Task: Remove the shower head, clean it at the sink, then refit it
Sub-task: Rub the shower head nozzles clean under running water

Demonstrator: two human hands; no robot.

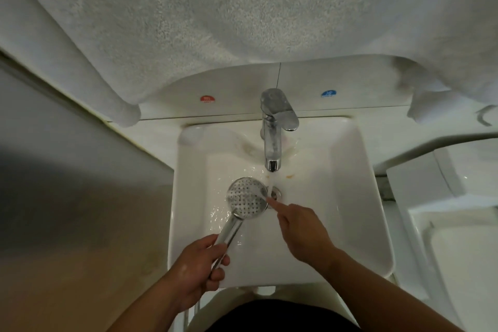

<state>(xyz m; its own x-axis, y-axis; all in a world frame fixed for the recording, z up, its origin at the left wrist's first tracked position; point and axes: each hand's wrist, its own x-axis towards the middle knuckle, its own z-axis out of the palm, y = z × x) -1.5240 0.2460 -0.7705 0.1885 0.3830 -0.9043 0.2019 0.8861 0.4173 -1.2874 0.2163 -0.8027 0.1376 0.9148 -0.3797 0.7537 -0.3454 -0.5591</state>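
Note:
A chrome shower head (246, 198) with a round, hole-dotted face is held face-up over the white sink (358, 197). My left hand (200, 264) grips its handle near the sink's front edge. My right hand (301, 229) has its index finger stretched out, the tip touching the right rim of the face; the other fingers are curled. Water runs from the chrome tap (273, 127) onto the right edge of the face, just above the drain (276, 194).
White towels (215, 21) hang over the wall above the sink. Red (207, 99) and blue (328, 93) round stickers sit on the tiles either side of the tap. A grey panel (67, 170) stands to the left, a white toilet (452, 224) to the right.

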